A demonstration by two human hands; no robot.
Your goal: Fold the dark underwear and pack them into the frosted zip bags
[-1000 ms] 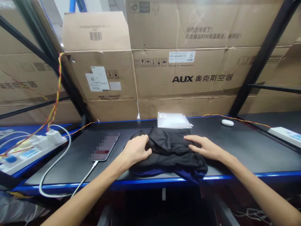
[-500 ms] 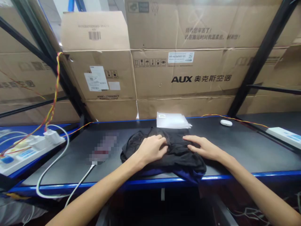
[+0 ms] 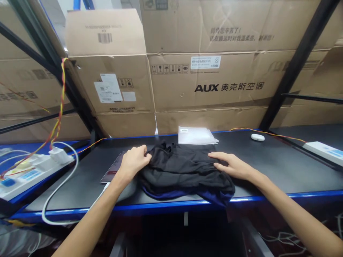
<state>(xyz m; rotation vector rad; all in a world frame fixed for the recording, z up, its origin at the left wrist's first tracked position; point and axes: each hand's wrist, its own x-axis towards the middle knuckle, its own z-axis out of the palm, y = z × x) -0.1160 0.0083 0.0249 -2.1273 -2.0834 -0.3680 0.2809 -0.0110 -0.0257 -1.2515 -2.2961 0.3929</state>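
A black cloth (image 3: 184,167) with dark blue parts along its near edge lies crumpled on the dark tabletop (image 3: 268,167), close to the table's blue front edge. At the cloth's left edge, my left hand (image 3: 135,160) is closed, its fingers pinching the black fabric. My right hand (image 3: 233,165) rests on the cloth's right side with its fingers apart and nothing gripped. Just behind the cloth lies a stack of clear plastic bags (image 3: 197,136).
A phone (image 3: 114,168) with a white cable lies left, partly behind my left forearm. Power strips (image 3: 34,171) stand at far left and right (image 3: 325,151). A small white case (image 3: 257,137) sits at the back right. Cardboard (image 3: 209,85) and black posts stand behind.
My left hand has moved left from the middle of the cloth to its left edge and closed on the fabric. The cloth's left part has shifted. My right hand has stayed in place.
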